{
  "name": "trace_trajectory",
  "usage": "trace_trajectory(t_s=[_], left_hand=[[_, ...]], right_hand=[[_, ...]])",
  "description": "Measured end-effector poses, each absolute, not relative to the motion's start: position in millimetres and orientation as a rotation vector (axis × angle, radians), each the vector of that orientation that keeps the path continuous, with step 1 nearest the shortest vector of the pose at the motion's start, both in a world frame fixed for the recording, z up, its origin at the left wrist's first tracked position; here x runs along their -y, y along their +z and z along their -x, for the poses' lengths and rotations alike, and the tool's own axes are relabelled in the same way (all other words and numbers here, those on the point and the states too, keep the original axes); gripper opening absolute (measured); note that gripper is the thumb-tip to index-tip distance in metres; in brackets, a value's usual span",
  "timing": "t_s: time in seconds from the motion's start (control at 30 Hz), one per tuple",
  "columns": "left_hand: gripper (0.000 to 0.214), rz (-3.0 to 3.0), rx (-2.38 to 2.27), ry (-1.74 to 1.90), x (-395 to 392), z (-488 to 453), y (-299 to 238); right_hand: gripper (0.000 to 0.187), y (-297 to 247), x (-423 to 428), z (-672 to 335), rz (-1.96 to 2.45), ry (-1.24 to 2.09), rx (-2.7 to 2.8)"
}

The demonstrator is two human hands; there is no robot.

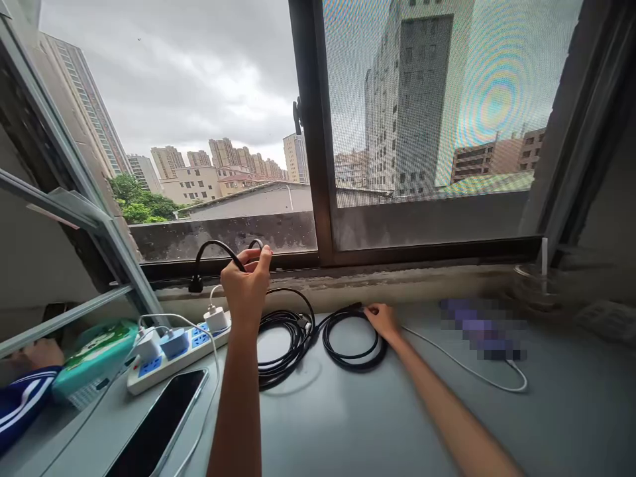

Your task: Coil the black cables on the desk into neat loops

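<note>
Raised in front of the window frame, my left hand [247, 281] is closed around a black cable [218, 244]. The cable's loose end arches to the left and hangs down with a black plug [195, 283]. My right hand [383, 320] rests low over the table, its fingers closed on the upper right edge of a coiled black cable [355, 364]. Just left of that lies a second, thicker coil of black cable [271, 379] with a connector [302, 322] on it. A strand of black cable joins the two coils.
A white power strip [173, 368] with chargers and white wires stands at left, beside a phone [159, 424] and a green tissue pack [102, 354]. Another person's striped sleeve [24, 407] is at far left. A blurred purple device [481, 328] with a white wire lies right.
</note>
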State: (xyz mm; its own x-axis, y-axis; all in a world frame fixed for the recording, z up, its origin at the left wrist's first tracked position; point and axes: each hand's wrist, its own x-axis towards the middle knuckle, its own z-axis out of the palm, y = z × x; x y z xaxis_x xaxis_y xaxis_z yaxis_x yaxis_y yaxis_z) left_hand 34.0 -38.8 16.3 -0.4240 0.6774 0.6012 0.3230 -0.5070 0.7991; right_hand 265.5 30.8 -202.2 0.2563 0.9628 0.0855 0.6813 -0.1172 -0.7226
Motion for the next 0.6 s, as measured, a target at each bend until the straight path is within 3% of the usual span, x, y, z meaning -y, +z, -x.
trace_trajectory(t_s=[0.37, 0.6], left_hand=[[0.025, -1.486, -1.312, 2.111, 39.4, -32.4, 16.9], [0.050, -1.399, -0.984, 2.350, 48.0, -41.8, 22.8]], right_hand=[[0.028, -197.9, -26.8, -266.5, 1.852, 0.556, 1.481], [0.028, -181.6, -13.8, -260.6, 1.862, 0.541, 1.408]])
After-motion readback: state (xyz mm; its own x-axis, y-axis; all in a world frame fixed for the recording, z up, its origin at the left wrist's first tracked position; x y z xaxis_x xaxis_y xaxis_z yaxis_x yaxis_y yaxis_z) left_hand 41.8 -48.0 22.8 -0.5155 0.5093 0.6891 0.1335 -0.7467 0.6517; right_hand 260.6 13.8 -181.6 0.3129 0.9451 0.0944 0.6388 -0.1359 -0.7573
